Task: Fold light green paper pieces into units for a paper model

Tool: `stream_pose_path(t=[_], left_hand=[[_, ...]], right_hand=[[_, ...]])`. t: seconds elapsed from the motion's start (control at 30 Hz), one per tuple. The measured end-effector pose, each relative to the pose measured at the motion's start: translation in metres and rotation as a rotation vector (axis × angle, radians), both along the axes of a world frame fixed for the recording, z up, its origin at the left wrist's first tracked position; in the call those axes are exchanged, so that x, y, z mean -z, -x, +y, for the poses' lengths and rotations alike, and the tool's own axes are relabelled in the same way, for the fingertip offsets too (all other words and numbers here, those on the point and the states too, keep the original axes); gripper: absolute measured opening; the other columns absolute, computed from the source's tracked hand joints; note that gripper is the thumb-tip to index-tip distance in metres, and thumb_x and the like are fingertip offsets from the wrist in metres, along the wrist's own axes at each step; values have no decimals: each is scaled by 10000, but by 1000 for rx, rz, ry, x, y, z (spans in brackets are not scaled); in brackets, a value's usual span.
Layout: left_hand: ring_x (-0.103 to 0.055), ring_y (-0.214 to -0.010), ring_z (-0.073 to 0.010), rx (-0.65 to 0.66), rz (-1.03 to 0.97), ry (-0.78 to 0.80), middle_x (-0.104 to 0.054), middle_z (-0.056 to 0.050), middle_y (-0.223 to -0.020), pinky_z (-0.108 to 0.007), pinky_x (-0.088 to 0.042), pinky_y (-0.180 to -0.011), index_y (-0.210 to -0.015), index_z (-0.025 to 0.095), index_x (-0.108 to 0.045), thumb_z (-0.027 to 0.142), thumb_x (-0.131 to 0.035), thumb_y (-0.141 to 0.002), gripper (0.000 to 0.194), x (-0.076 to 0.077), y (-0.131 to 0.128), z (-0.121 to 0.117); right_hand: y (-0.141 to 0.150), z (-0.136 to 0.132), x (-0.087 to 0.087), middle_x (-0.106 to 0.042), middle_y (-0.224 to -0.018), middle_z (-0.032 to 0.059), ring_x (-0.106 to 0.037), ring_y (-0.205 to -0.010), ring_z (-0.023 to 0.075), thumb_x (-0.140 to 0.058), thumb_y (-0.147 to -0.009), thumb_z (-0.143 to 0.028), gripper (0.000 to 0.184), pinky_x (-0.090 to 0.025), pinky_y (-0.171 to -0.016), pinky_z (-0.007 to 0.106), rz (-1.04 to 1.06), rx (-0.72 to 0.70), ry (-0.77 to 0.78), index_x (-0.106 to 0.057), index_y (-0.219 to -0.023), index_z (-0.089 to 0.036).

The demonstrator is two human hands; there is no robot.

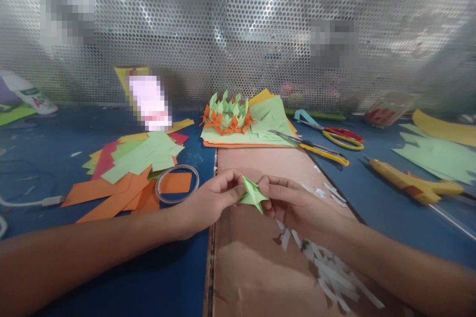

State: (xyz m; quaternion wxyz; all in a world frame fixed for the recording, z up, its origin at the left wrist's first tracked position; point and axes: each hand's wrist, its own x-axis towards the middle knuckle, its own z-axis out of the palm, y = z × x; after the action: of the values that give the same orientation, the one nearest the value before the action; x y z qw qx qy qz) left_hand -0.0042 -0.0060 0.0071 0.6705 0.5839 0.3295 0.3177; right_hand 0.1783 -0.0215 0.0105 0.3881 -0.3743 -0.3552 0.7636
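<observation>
A small light-green folded paper piece (253, 195) with pointed tips is held up over the brown board (245, 277). My left hand (213, 198) pinches its left side between thumb and fingers. On the opposite side, my right hand (288, 197) grips it too, some fingers curled out of sight behind. Beyond my hands, a ring of green and orange folded paper shapes (228, 116) sits on a stack of coloured paper sheets (273, 109).
On the left lie a roll of tape (159, 193), paper pieces (143, 156) and a pixelated phone-like screen (150, 101). To the right are a utility knife (323, 152), scissors (340, 137) and a yellow glue gun (412, 181). White paper strips (330, 267) litter the board. Perforated metal (223, 25) stands behind.
</observation>
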Motion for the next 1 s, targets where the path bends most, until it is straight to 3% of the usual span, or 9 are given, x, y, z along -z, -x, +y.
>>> stream_pose_path(t=[0.17, 0.5, 0.63, 0.77, 0.83, 0.93, 1.0], left_hand=[[-506, -778, -137, 33, -26, 115, -584, -31, -854, -309, -376, -814, -862, 172, -638, 351, -561, -805, 203, 3, 0, 2], [-505, -740, -112, 5, -2, 127, -607, -1, -762, -249, -356, -756, -809, 174, -669, 370, -628, -756, 207, 1, 2, 1], [-507, -700, -107, -28, 1, 137, -619, 1, -727, -240, -362, -705, -768, 170, -687, 358, -654, -732, 195, 3, 2, 2], [-503, -671, -106, -62, -45, 155, -614, -4, -705, -251, -377, -701, -753, 160, -699, 353, -673, -713, 198, 5, 1, 2], [-504, -671, -104, -85, -70, 166, -613, -1, -696, -253, -382, -715, -723, 158, -698, 350, -680, -706, 194, 4, 1, 2], [-502, -653, -97, -126, -33, 148, -623, 3, -681, -240, -382, -696, -704, 155, -704, 352, -678, -705, 198, -1, 0, 0], [-500, -633, -100, -164, 19, 114, -638, 1, -674, -237, -385, -668, -694, 154, -710, 344, -678, -702, 193, -5, 0, -1]], right_hand=[[-2, 2, 5, -516, -530, -34, -462, -501, 43, -708, -696, -259, 163, -361, -469, 129, -52, 38, -25, -624, -660, -124], [-2, 3, 4, -524, -508, -45, -426, -455, 31, -720, -689, -304, 220, -320, -447, 146, -128, 39, -89, -587, -629, -138], [-1, 1, 6, -537, -596, -42, -465, -522, 48, -699, -713, -327, 198, -366, -508, 167, -190, 54, -207, -597, -710, -157], [-2, -5, -1, -555, -717, -30, -469, -520, 67, -619, -777, -364, 171, -392, -507, 208, -393, 210, -439, -581, -861, -221], [-4, -8, -8, -561, -752, -3, -495, -555, 99, -563, -815, -355, 140, -409, -512, 237, -582, 306, -678, -584, -875, -230], [-7, -12, -17, -597, -805, 38, -560, -735, 166, -631, -751, -255, 140, -454, -678, 300, -808, 307, -1125, -603, -886, -230], [-7, -13, -19, -630, -760, 40, -580, -722, 175, -661, -719, -237, 107, -461, -670, 303, -937, 264, -1266, -609, -812, -235]])
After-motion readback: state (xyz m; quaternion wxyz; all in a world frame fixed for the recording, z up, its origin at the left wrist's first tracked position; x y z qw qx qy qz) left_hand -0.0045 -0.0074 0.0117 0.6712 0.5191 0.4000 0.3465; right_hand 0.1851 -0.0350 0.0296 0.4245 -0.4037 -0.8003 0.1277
